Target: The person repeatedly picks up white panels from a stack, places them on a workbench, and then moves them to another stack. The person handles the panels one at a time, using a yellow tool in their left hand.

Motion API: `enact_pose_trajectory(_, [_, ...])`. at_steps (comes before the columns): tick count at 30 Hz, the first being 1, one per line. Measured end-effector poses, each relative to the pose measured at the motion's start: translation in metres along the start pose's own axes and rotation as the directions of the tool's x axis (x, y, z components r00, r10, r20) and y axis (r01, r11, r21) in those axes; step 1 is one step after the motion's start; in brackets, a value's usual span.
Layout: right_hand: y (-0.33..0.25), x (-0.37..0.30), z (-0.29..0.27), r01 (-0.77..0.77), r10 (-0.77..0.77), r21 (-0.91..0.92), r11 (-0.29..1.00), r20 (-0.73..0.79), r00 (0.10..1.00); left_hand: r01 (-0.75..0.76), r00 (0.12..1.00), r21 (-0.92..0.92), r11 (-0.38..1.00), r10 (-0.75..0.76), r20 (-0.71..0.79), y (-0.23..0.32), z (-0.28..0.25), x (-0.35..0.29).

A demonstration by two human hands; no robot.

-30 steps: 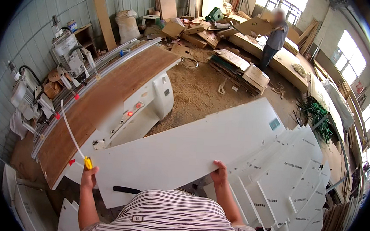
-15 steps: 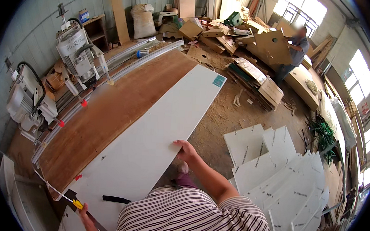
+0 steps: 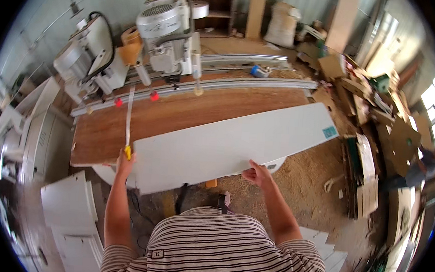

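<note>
A long white board lies slantwise over the near side of the brown wooden bench top, with a teal label near its right end. My right hand is closed on the board's near edge, thumb on top and fingers partly hidden beneath. At the board's left end, my left hand closes round a small yellow tool. From that tool a thin white strip or hose runs across the bench toward the machine. Its exact kind is unclear.
Motor-driven machine heads stand along metal rails behind the bench. White panels lie at lower left. Stacked boards and scrap fill the right, where another person holds a brown board.
My view has swung, bringing the bench nearly crosswise before me. The board now lies more level across the view. Both hands keep their places at it, the left still with the yellow tool.
</note>
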State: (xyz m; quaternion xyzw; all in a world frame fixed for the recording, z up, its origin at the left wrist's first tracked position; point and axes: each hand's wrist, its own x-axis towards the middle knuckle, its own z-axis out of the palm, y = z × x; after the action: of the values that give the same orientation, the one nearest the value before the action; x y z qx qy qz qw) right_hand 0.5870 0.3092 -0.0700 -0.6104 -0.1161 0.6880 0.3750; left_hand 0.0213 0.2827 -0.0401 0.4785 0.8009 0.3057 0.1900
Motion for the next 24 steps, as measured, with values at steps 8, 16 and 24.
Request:
enact_pose_trajectory(8, [-0.041, 0.017, -0.006, 0.499, -0.551, -0.755, -0.425, 0.653, 0.519, 0.012, 1.0, 0.311, 0.95, -0.016, 0.01, 0.016, 0.067, -0.116])
enact_pose_trajectory(16, [-0.06, 0.06, 0.019, 0.329, -0.519, -0.808, -0.489, 0.572, 0.635, -0.103, 0.995, 0.194, 0.976, 0.102, 0.014, -0.028, 0.126, -0.086])
enact_pose_trajectory(24, [-0.122, 0.111, 0.041, 0.253, -0.524, -0.837, -0.485, 0.51, 0.682, -0.127, 0.98, 0.252, 0.959, 0.082, 0.181, 0.091, 0.12, -0.008])
